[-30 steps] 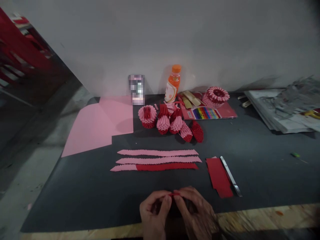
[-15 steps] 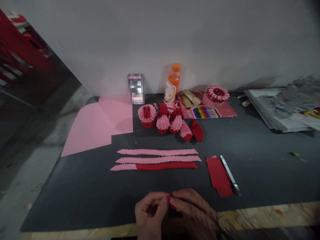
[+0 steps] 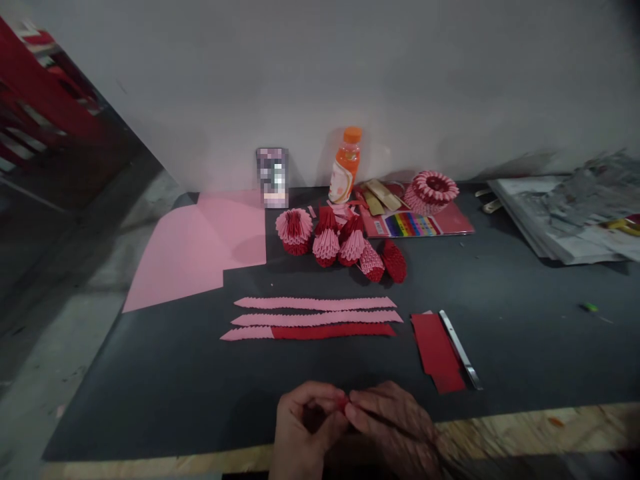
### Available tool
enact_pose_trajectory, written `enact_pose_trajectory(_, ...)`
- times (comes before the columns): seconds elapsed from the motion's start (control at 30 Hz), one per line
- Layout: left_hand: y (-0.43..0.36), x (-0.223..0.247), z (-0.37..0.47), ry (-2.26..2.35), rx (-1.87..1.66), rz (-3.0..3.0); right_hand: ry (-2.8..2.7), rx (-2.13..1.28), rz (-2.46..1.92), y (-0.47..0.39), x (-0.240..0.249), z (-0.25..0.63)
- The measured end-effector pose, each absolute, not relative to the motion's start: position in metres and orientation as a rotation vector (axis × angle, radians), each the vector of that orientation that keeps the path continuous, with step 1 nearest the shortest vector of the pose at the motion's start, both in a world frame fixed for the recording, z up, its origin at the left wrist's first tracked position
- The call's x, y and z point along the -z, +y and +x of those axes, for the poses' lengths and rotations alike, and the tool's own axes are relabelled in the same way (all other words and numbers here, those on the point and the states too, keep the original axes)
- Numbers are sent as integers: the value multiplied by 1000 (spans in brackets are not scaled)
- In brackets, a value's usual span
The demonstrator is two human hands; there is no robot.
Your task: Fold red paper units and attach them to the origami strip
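Near the front edge of the table, my left hand point(image 3: 309, 423) and my right hand point(image 3: 387, 421) meet, fingertips pinched together. Between them is a small piece of red paper point(image 3: 342, 403), mostly hidden by the fingers. Just beyond my hands lie two pink zigzag-edged paper strips point(image 3: 315, 304) and a pink-and-red strip point(image 3: 330, 332), side by side. To the right rests a stack of red paper pieces point(image 3: 436, 353), with a silver metal cutter knife point(image 3: 461, 350) along its right side.
Folded-paper pieces point(image 3: 326, 245) in pink and red stand farther back. Behind them are an orange drink bottle point(image 3: 346, 167), a phone point(image 3: 273, 177), a red paper pack point(image 3: 415, 223) and a round paper ring point(image 3: 433, 192). Pink sheets point(image 3: 200, 247) lie left; a paper pile point(image 3: 565, 213) lies right.
Both hands have shifted slightly to the right, and the fingertips have changed their pinch on the small red paper. The strips and other things on the table stay put.
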State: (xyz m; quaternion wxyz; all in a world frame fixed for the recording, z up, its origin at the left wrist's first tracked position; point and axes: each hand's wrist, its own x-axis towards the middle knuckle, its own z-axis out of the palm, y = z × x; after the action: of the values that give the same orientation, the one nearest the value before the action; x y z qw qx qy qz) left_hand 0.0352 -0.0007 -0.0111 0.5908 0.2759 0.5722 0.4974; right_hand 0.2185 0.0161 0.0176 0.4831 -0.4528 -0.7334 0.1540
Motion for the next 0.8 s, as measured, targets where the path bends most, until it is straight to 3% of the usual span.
enact_pose_trajectory(0.27, 2, -6, 39, 1307, -1132, 539, -1763, -349, -1028, 40, -47, 213)
enact_pose_trajectory(0.6, 4, -5, 42, 1305, -1383, 1160, -1483, -638, -1188, 26, -31, 203)
enact_pose_trajectory(0.8, -8, 5, 41, 1585, -1244, 1323, -1433, -758, -1198, 25, -24, 201)
